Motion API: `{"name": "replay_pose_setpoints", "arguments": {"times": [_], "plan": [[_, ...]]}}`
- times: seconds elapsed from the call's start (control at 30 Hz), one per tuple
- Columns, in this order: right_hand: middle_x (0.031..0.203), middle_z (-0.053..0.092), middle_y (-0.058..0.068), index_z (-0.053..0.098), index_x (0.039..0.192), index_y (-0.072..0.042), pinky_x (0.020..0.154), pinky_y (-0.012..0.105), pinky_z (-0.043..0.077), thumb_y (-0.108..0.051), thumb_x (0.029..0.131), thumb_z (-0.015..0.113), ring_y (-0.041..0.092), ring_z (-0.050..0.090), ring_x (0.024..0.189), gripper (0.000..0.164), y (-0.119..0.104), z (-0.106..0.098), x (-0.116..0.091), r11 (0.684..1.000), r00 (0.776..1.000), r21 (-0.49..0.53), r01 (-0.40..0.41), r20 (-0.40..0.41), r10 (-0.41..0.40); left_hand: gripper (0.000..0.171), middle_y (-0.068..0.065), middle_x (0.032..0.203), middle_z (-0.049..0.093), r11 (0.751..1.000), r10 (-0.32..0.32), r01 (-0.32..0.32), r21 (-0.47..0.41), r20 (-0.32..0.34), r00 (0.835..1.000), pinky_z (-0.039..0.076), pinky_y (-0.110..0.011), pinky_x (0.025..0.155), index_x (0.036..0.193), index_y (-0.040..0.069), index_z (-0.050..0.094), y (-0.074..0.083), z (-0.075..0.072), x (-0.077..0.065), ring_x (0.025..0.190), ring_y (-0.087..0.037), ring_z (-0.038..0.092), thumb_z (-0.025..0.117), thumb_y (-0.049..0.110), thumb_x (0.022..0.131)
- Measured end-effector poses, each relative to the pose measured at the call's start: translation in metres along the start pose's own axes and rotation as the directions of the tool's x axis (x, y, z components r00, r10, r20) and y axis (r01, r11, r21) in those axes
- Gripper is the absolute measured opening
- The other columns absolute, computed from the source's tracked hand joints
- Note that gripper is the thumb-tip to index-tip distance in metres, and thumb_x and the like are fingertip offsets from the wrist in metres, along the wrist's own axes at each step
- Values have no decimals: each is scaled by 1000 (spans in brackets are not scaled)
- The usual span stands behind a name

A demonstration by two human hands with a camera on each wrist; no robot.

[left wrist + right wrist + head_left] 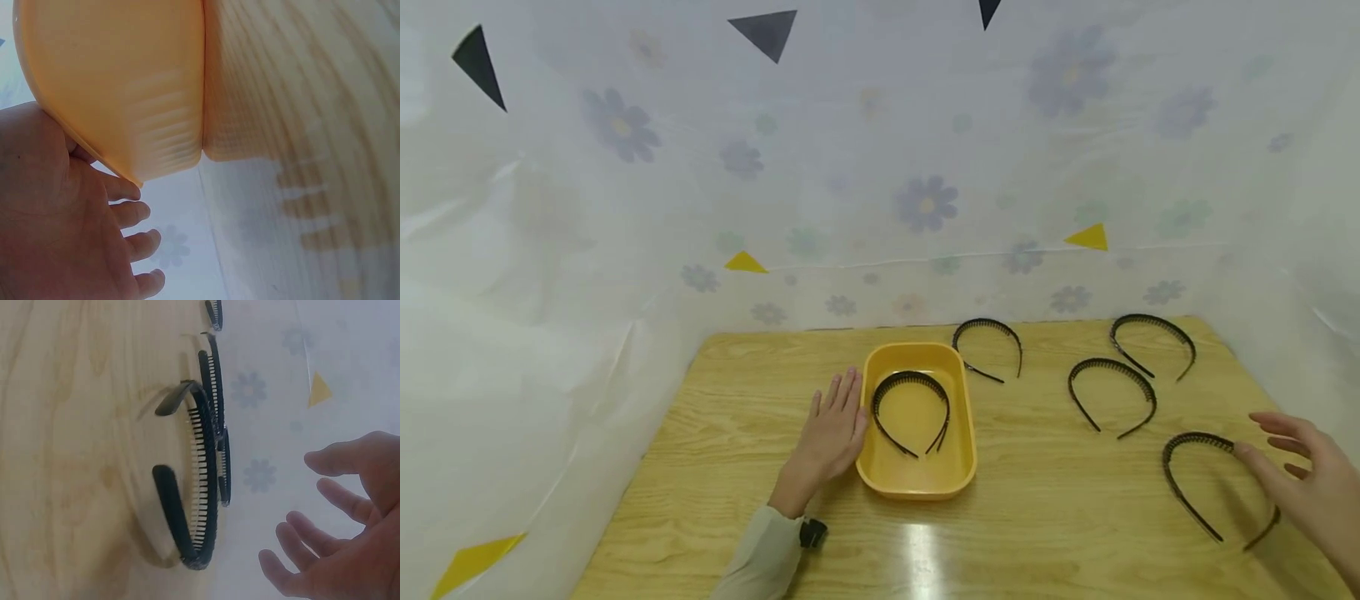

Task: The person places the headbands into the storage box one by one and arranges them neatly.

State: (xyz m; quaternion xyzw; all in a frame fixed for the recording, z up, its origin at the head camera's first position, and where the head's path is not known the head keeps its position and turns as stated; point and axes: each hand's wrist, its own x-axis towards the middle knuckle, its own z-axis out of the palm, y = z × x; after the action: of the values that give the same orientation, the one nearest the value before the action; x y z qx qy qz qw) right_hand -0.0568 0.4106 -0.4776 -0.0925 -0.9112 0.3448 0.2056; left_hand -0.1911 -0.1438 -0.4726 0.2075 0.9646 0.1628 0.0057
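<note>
My left hand (829, 435) lies along the left side of a yellow plastic basin (919, 486), fingers straight. In the left wrist view its thumb side touches the basin's rim. Inside the basin rests black toothed headband material (912, 377), with overlapping ends at its right side. On the right, my right hand (1311, 479) hovers over a black toothed headband (1172, 475) on the table, partly covering it in the head view. The right wrist view shows that hand's fingers spread and loosely bent, apart from the headband (209, 487), with nothing between them.
Farther back on the wood-grain table (745, 467) lie more black headbands: one (988, 321) behind the basin's right corner, one (1105, 362) right of centre, and one (1150, 318) near the back right. White flowered sheeting (850, 208) encloses the table's back and sides.
</note>
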Motion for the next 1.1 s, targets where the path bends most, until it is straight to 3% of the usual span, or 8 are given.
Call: {"name": "replay_pose_setpoints", "arguments": {"times": [0.1, 0.2, 0.5, 0.63, 0.73, 0.9, 0.97, 1.1], "plan": [[125, 47, 29, 40, 149, 8, 82, 13, 38, -13, 100, 67, -20, 23, 97, 60, 9, -3, 0, 999, 999, -18, -32, -4, 31, 59, -15, 170, 14, 1000, 2, -2, -2, -2, 1000, 12, -61, 122, 164, 0, 17, -1, 2, 0, 156, -37, 12, 29, 28, 113], [121, 44, 34, 38, 145, 13, 63, 5, 30, -10, 99, 66, -20, 25, 94, 58, 19, -2, 1, 999, 999, -1, -40, 1, 40, 59, -15, 171, 13, 1000, 0, 0, 1, -4, 1000, 11, -60, 123, 164, 1, 16, -2, 1, 1, 156, -37, 12, 29, 28, 113], [117, 45, 41, 52, 130, -8, 61, 1, 35, -7, 100, 65, -25, 27, 88, 33, 53, 0, -2, 999, 995, 18, -45, 88, 44, 59, -14, 171, 12, 1000, 0, 0, 2, 3, 1000, 11, -60, 123, 164, 2, 15, -2, 1, 1, 156, -35, 11, 28, 29, 113], [112, 56, -7, 52, 122, 8, 64, 1, 34, 2, 96, 66, -27, 29, 87, 30, 60, 1, -1, 1000, 995, -5, 16, 102, -15, 59, -14, 171, 13, 1000, 3, -3, 4, 0, 1000, 11, -60, 123, 164, 2, 15, -2, 2, 1, 156, -36, 12, 28, 29, 113], [107, 51, -16, 51, 120, 14, 63, 3, 36, 6, 94, 67, -27, 29, 86, 32, 60, 1, -1, 998, 990, -46, 31, 141, -24, 59, -15, 171, 13, 1000, 4, -4, 2, 0, 1000, 11, -61, 122, 164, 2, 15, -2, 2, 2, 156, -36, 12, 28, 28, 113], [109, 58, 36, 52, 122, 16, 54, 17, 42, 3, 93, 67, -19, 39, 79, 35, 54, -3, 2, 987, 973, -160, -30, 223, 66, 59, -15, 171, 13, 1000, 5, -5, -6, 1, 1000, 11, -61, 122, 164, 2, 14, -1, 1, 1, 156, -36, 11, 30, 28, 113], [112, 56, 42, 53, 123, 15, 52, 21, 42, 2, 93, 67, -1, 56, 78, 35, 52, -5, 2, 980, 966, -189, -55, 240, 101, 59, -14, 171, 12, 1000, 4, -4, -6, 4, 1000, 11, -61, 123, 165, 3, 13, -1, 0, 0, 157, -35, 10, 29, 28, 113], [110, 58, 41, 59, 121, 14, 47, 26, 42, 3, 91, 67, 5, 59, 75, 33, 52, -4, 0, 975, 968, -214, -55, 228, 104, 59, -13, 171, 11, 1000, 2, -2, 1, 9, 1000, 11, -60, 123, 165, 4, 13, 0, -1, 0, 157, -32, 8, 29, 29, 114]]}}
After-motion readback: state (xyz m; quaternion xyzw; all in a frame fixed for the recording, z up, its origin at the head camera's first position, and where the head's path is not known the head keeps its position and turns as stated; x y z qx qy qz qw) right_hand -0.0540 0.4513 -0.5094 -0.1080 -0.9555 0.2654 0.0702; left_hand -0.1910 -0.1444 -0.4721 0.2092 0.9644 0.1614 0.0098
